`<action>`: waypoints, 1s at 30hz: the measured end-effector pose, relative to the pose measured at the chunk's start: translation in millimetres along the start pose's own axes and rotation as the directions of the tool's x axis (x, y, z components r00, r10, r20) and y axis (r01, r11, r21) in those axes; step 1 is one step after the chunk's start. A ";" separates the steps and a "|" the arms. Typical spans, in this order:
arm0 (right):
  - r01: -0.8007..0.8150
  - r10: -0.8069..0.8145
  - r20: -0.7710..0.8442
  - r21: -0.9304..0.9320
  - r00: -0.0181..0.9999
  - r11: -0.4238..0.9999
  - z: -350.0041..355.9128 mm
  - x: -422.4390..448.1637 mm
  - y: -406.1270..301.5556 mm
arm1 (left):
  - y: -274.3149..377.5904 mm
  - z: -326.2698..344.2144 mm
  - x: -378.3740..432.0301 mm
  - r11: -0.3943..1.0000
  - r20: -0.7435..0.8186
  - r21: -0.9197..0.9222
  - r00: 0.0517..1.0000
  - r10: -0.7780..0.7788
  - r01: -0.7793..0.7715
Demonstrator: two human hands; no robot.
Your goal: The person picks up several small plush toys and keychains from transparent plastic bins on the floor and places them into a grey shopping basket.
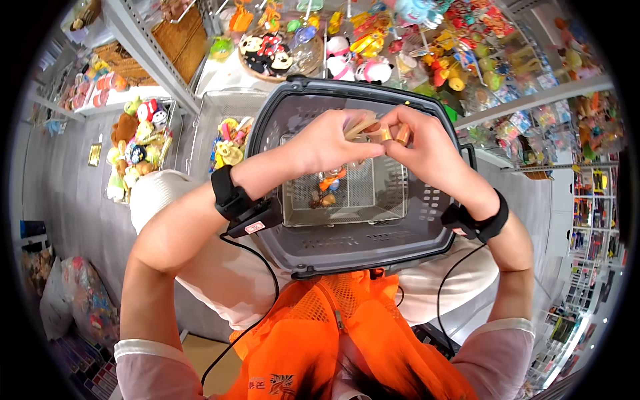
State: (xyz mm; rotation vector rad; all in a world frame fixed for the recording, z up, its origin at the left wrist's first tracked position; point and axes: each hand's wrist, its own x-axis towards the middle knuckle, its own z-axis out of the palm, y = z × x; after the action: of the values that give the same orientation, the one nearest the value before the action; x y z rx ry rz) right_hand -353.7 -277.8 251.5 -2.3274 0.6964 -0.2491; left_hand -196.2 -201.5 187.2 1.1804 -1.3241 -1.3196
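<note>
Both hands meet over the far part of a grey plastic shopping basket (350, 242) that stands before my knees. My left hand (325, 137) grips several pale, flat, strip-like pieces (361, 128); what they are I cannot tell. Between the fingers of my right hand (425, 140) are small gold-orange pieces (403, 134), close to the left fingertips. A wire mesh basket (370, 212) sits inside the grey one, partly hidden by my hands. In it lie an orange-and-blue trinket (332, 182) and a small brown figure (328, 200).
Beyond stands a shelf with panda plush toys (375, 71), mouse-character plush toys (267, 52) and hanging trinkets. At left are a wire basket of plush toys (137, 150) and another mesh basket (215, 102). A metal upright (150, 55) rises beside them. Cables hang from both wristbands.
</note>
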 end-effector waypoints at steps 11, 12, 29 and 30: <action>-0.096 0.092 0.101 0.032 0.991 0.995 -72.2 -86.2 -47.1 | 50.7 16.1 -27.6 0.992 -0.061 -0.071 0.993 0.102 -0.106; -0.081 0.082 0.140 -0.008 0.987 0.997 -78.1 -92.5 -54.0 | 65.8 13.5 -40.3 0.992 -0.114 -0.084 0.990 0.082 -0.092; -0.161 0.285 -0.079 0.668 0.955 0.727 13.8 -64.8 29.8 | 60.8 2.7 -51.2 0.875 -0.219 -0.443 0.923 -0.316 0.194; -0.144 0.272 -0.052 0.746 0.961 0.650 15.7 -63.3 32.0 | 47.9 5.1 -41.9 0.877 -0.224 -0.439 0.921 -0.318 0.196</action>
State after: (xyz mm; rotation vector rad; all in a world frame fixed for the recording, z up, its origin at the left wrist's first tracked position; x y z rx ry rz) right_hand -414.4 -254.4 219.3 -1.4347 0.7565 -0.5122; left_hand -196.9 -160.5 236.1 1.2216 -0.6464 -1.4602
